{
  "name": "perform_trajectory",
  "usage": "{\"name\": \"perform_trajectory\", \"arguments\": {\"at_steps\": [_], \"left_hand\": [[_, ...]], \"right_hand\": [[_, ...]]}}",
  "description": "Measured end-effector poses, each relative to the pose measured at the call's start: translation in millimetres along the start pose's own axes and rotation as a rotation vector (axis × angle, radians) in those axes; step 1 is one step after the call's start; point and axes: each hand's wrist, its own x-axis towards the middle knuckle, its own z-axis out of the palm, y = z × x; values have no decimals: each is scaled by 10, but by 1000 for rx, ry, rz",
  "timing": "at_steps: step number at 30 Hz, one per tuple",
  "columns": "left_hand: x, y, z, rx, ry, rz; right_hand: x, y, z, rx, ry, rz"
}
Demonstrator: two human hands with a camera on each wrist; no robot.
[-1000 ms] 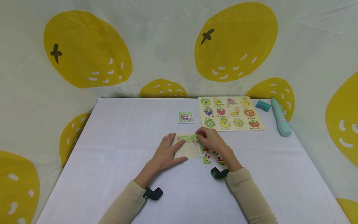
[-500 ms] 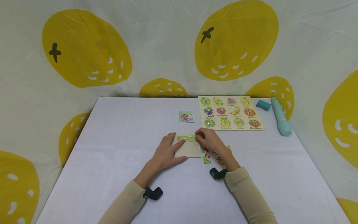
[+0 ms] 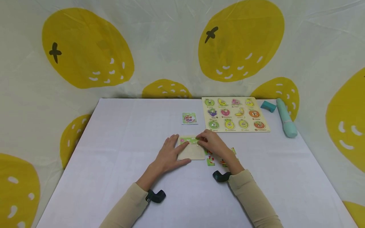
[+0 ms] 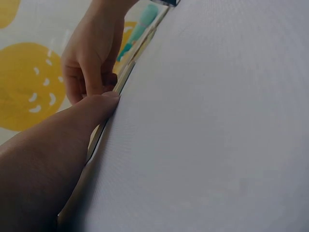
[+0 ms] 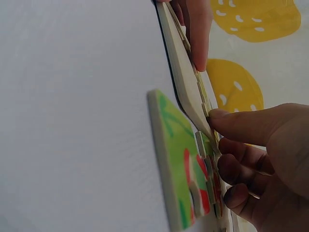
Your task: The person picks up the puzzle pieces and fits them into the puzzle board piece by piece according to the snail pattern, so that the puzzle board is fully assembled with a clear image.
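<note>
A small square wooden puzzle board (image 3: 190, 154) lies on the white table, with green puzzle pieces (image 3: 188, 140) in a row along its far edge. My left hand (image 3: 170, 155) rests spread over the board's left side, index finger on the row and thumb at the near edge. My right hand (image 3: 214, 144) pinches a puzzle piece at the right end of that row; the fingers mostly hide it. Beneath the right forearm lie several loose red and green pieces (image 3: 211, 161), partly covered. In the right wrist view, a loose green piece (image 5: 171, 159) lies beside the board's edge (image 5: 186, 89).
Behind the board lies a small picture puzzle (image 3: 189, 118). A large wooden fruit board (image 3: 265, 128) sits at the back right. Farther right are a teal block (image 3: 268, 106) and a long pale teal object (image 3: 287, 122). A fruit-print cloth (image 3: 168, 47) hangs behind the table.
My right hand has shifted slightly left along the row, and the piece at its fingertips now sits closer to the other pieces. The left hand stays where it was.
</note>
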Motion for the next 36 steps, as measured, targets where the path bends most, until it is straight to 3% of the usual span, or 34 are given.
{"name": "perform_trajectory", "arguments": {"at_steps": [15,25,30,36], "left_hand": [[6,-42,-10,-79,10,-17],[-15,-108,-127,-218,-34,-55],[-17,-127,-160,-241,-77,-68],[-17,-140,-154,-254,-73,-76]], "right_hand": [[8,-7,15,5,-5,10],[-2,-8,19,-7,-9,7],[-4,-9,15,-14,-11,0],[0,-13,12,-18,-7,-8]]}}
